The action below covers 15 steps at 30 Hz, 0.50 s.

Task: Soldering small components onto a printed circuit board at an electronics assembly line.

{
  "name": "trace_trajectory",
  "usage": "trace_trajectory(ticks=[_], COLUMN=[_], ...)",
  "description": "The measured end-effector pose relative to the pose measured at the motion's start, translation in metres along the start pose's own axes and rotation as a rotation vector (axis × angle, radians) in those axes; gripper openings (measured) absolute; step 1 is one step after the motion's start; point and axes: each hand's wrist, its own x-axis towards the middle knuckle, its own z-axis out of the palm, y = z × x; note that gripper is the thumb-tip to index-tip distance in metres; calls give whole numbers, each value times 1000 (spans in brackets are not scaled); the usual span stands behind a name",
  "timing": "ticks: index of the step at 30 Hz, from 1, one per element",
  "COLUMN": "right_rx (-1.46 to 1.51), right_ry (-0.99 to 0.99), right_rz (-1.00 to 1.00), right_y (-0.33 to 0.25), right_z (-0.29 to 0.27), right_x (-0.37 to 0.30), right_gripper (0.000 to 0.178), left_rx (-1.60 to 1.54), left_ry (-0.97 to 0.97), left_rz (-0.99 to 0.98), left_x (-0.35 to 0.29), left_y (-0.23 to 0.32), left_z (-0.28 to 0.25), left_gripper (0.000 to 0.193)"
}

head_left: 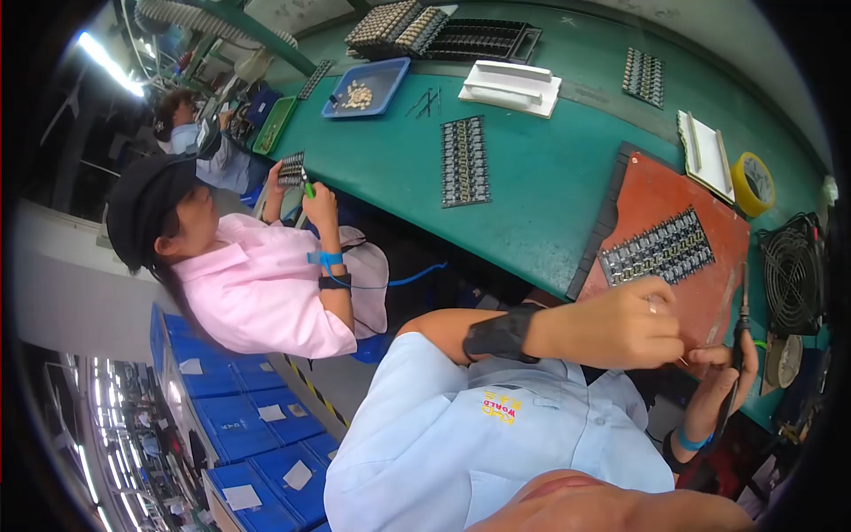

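Note:
My right hand (725, 377) grips a soldering iron (743, 332) with a black handle, its metal tip pointing away over the mat's right side. Close beside it, my left hand (634, 324) is closed, its fingers curled. A thin wire (682, 362) shows at the lower edge of that hand, by the right fingers; its run inside the fist is hidden. Just beyond my left hand lies a panel of small circuit boards (660, 246) with rows of metal parts. Under it is a reddish-brown work mat (651, 191).
A fan (792, 275), yellow tape roll (753, 183) and wire spool (784, 362) stand at right. Another board panel (465, 162), white stands (510, 87) and a blue tray (366, 111) sit on the green bench. A co-worker in pink (257, 284) handles a panel at left.

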Motion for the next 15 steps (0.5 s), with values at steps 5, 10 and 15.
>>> trace_trajectory(ticks=[5, 10, 15], right_rx=[73, 140, 207], right_ry=[-44, -121, -92], right_rz=[58, 70, 10], right_y=[-13, -13, -10], right_z=[21, 34, 24], right_x=[-4, 3, 19], right_gripper=[44, 45, 46], left_rx=[-56, 41, 427], left_ry=[15, -9, -74], left_rz=[48, 60, -17], left_x=[19, 17, 15], left_y=[1, -6, -45], left_z=[26, 4, -102], left_gripper=[14, 14, 24])
